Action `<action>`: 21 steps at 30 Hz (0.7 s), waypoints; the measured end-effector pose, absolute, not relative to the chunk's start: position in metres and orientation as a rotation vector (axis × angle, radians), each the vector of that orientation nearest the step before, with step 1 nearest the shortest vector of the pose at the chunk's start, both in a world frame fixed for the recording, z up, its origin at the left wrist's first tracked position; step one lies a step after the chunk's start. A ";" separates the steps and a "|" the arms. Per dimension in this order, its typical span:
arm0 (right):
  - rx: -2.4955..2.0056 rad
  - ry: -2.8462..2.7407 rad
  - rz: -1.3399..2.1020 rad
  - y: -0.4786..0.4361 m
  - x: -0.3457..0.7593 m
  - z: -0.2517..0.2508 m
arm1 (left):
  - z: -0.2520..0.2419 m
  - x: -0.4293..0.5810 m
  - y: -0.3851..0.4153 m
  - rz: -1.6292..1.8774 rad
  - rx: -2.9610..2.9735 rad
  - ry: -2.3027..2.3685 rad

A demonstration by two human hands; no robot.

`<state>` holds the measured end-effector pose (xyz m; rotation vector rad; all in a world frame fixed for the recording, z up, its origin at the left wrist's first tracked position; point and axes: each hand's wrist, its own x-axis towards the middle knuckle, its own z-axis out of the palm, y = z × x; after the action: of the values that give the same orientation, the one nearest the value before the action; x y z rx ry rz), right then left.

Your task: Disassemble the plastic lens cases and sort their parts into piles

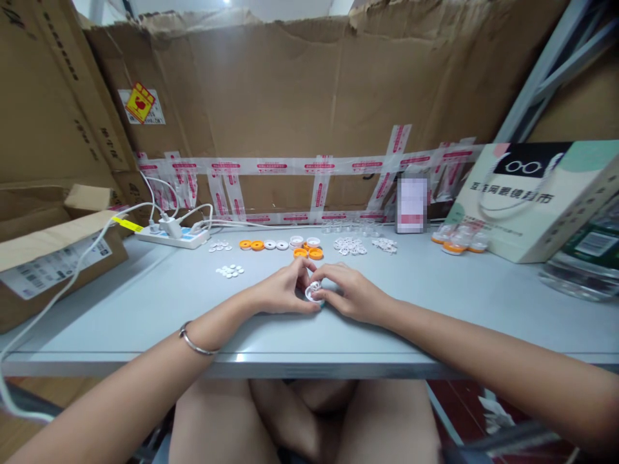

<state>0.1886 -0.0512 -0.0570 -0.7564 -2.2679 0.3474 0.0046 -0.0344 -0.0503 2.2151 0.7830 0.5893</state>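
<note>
Two hands meet over the worktop (459, 283), about midway between its left and right ends and set back from the front edge. The left hand (283, 290) curls thumb and fingers around a white cup (309, 294), parted about as far as the cup is wide. The right hand (355, 293) has thumb and forefinger nearly together on a white spoked piece (316, 285) at the cup's mouth; how deep it sits cannot be told. Both parts look like light, stiff, slightly slippery plastic. The cup should bear a firm hold around its outer wall; the spoked piece, probably more fragile, suits a light pinch at its rim.

Counts: one paper bag (522, 225) near the worktop's right end, one power strip (181, 238) toward the back left corner, one phone (412, 203) at the back edge. About four domed capsules (455, 247) stand beside the bag. Toward the back edge lie at least four orange rounds (300, 252). About ten small white discs (235, 273) lie left of centre.
</note>
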 end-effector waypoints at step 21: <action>-0.681 -1.690 0.847 -0.041 0.187 -0.051 | -0.040 0.008 -0.031 0.963 1.975 0.730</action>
<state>0.1867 -0.0410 -0.0513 -0.6811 -1.6901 0.8465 0.0075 -0.0311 -0.0400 1.9753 0.7297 0.9627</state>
